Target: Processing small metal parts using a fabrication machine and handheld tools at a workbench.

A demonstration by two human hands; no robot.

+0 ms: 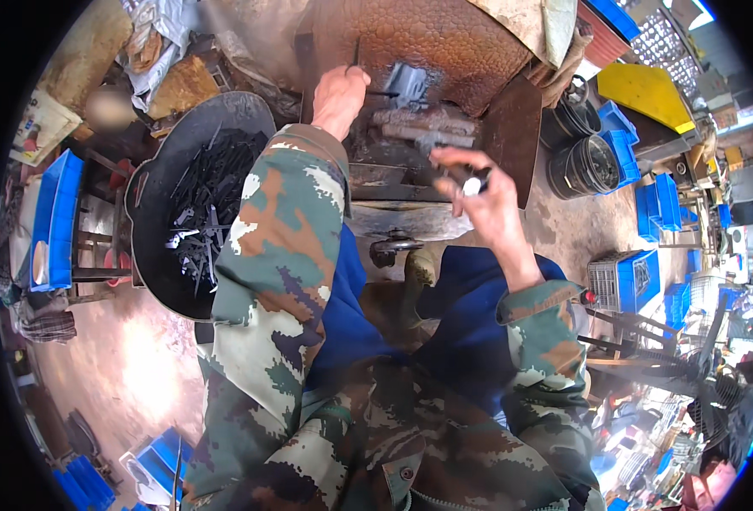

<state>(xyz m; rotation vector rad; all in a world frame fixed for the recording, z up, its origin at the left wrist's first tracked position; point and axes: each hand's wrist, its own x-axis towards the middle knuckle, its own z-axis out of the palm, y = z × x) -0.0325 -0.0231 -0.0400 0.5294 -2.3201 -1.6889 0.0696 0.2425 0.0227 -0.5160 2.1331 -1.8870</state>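
My left hand is closed at the left side of an open-fronted work trough. A thin dark strip stands up from its fingers. My right hand hovers at the trough's right front, fingers curled round a small dark piece with a bright, shiny end; its kind is unclear. Between the hands lie grey-brown, worn blocks, slightly blurred. Behind them, a wet-looking grey patch shines against a brown, crackled cover.
To my left stands a large black pan holding many dark, thin metal pieces. A blue bin sits beyond it. Black buckets and a grey crate stand to the right. A dark metal panel bounds the trough's right side.
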